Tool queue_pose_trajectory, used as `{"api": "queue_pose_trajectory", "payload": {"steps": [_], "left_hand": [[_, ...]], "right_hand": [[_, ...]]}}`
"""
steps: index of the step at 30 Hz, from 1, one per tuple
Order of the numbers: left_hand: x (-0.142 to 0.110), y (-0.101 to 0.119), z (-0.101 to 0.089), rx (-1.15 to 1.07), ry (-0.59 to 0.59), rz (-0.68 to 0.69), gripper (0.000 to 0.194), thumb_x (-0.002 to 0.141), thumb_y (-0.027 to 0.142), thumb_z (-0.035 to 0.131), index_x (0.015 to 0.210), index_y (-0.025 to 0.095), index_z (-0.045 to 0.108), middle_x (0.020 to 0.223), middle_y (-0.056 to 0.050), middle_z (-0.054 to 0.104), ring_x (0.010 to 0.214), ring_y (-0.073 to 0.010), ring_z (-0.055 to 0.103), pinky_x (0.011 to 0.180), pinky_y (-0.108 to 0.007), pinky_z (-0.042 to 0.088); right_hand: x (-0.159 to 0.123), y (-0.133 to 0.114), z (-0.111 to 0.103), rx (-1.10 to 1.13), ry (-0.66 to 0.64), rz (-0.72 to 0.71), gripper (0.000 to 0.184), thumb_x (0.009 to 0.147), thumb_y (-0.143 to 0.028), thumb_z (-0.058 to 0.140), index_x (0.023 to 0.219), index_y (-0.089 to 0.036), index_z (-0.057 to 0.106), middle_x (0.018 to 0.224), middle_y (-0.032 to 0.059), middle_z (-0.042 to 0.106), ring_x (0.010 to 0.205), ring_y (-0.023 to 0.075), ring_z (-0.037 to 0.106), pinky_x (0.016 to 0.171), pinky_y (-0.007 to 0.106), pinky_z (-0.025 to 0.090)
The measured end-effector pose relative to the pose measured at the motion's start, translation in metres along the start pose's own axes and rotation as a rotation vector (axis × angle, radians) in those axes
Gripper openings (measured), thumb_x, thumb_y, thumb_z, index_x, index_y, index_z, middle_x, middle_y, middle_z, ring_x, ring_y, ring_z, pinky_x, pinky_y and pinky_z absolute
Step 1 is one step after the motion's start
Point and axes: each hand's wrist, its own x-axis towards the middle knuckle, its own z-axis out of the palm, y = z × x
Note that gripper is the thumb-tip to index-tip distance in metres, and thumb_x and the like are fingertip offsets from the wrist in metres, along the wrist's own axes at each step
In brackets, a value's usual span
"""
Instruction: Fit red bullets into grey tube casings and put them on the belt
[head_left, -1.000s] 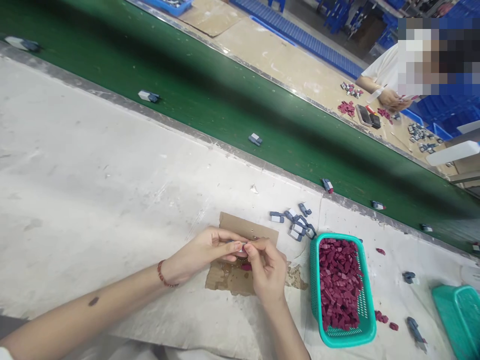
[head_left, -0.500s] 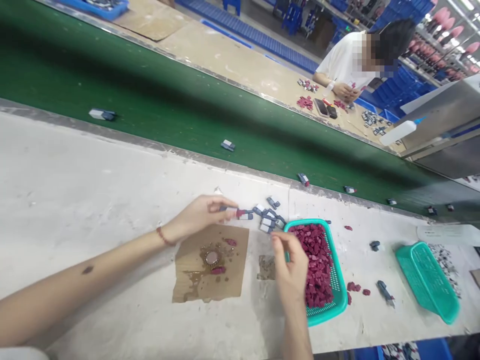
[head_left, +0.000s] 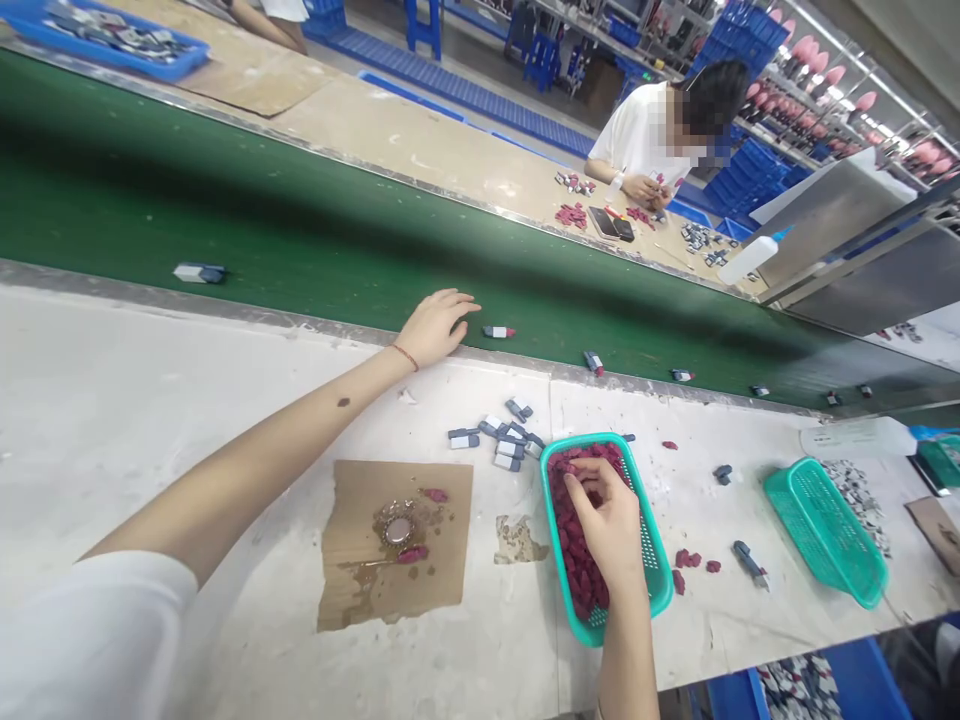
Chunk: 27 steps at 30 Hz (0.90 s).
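Note:
My left hand [head_left: 437,328] reaches over the near edge of the green belt, fingers spread and holding nothing. Just right of it on the belt lies a small grey-and-white part with a maroon tip [head_left: 499,332]. Inside the teal basket [head_left: 661,570], my right hand [head_left: 611,515] has its fingers curled together at the small maroon pieces [head_left: 581,565]; a maroon piece shows at the fingertips. Several grey-and-white parts [head_left: 508,450] are piled left of the basket. On the wet cardboard [head_left: 442,590] sit a round cap-like dish [head_left: 398,531] and two maroon pieces [head_left: 413,554].
More parts lie along the green belt [head_left: 337,270]. A second teal basket [head_left: 825,540] stands to the right, near a white bottle [head_left: 862,437] on its side. Loose maroon pieces [head_left: 686,559] are scattered between the baskets. Across the belt, a co-worker [head_left: 637,130] handles small parts.
My left hand has moved up to the belt and let go of the maroon-tipped part, which now lies there. My right hand has moved into the basket. The view has shifted.

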Motion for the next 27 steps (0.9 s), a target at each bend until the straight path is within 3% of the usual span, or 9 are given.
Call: {"api": "queue_pose_trajectory", "payload": {"steps": [6,9,12,15,20,24,27], "left_hand": [[0.001,-0.011,-0.017,0.001,0.035,-0.091,0.017,0.075,0.013,0.057,0.087,0.017,0.069,0.114,-0.014,0.064,0.125,-0.0360,0.044,0.111,-0.050,0.025],[0.001,-0.006,-0.013,-0.118,0.101,-0.174,0.009,0.080,0.017,0.056,0.083,0.016,0.065,0.107,-0.014,0.066,0.120,-0.0326,0.050,0.106,-0.044,0.035],[-0.011,0.002,-0.011,-0.311,0.125,-0.301,0.018,0.089,0.028,0.051,0.081,0.014,0.060,0.093,-0.014,0.070,0.095,-0.0264,0.065,0.085,-0.038,0.050],[-0.042,0.010,-0.017,-0.530,0.062,-0.415,0.023,0.086,0.035,0.059,0.078,0.014,0.059,0.084,-0.014,0.071,0.079,-0.0222,0.070,0.073,-0.033,0.054],[-0.116,0.020,-0.036,-0.727,0.011,-0.523,0.030,0.067,0.035,0.081,0.084,0.014,0.066,0.092,-0.011,0.073,0.088,-0.0235,0.069,0.075,-0.031,0.052],[-0.162,0.023,-0.045,-0.775,0.048,-0.655,0.033,0.061,0.032,0.084,0.086,0.014,0.072,0.089,-0.007,0.072,0.084,-0.0197,0.063,0.070,-0.027,0.045],[-0.183,0.026,-0.046,-0.949,0.031,-0.695,0.042,0.063,0.029,0.084,0.100,0.016,0.070,0.079,-0.002,0.069,0.076,-0.0159,0.062,0.067,-0.024,0.045]], "right_hand": [[-0.012,-0.020,0.006,0.343,0.078,0.075,0.016,0.079,-0.032,0.064,0.089,-0.020,0.062,0.072,0.0004,0.063,0.067,0.0169,0.061,0.062,0.028,0.049],[-0.020,-0.033,0.018,0.381,0.017,0.054,0.013,0.083,-0.033,0.061,0.084,-0.020,0.064,0.072,0.0012,0.064,0.067,0.0160,0.060,0.060,0.026,0.047],[-0.028,-0.041,0.040,0.385,-0.100,0.049,0.018,0.086,-0.035,0.057,0.083,-0.020,0.065,0.076,0.0030,0.068,0.072,0.0174,0.063,0.065,0.027,0.049],[-0.035,-0.045,0.068,0.344,-0.213,0.033,0.019,0.086,-0.034,0.057,0.076,-0.019,0.064,0.070,0.0016,0.067,0.066,0.0165,0.062,0.061,0.025,0.047],[-0.042,-0.049,0.107,0.161,-0.404,-0.151,0.024,0.091,-0.030,0.052,0.071,-0.020,0.062,0.064,0.0000,0.065,0.057,0.0144,0.059,0.053,0.023,0.043],[-0.044,-0.049,0.126,-0.015,-0.429,-0.425,0.031,0.098,-0.030,0.043,0.075,-0.020,0.062,0.068,0.0030,0.066,0.061,0.0167,0.060,0.056,0.027,0.046],[-0.044,-0.049,0.131,-0.174,-0.404,-0.567,0.037,0.101,-0.028,0.034,0.076,-0.021,0.061,0.067,0.0041,0.064,0.062,0.0180,0.059,0.058,0.029,0.047]]}}
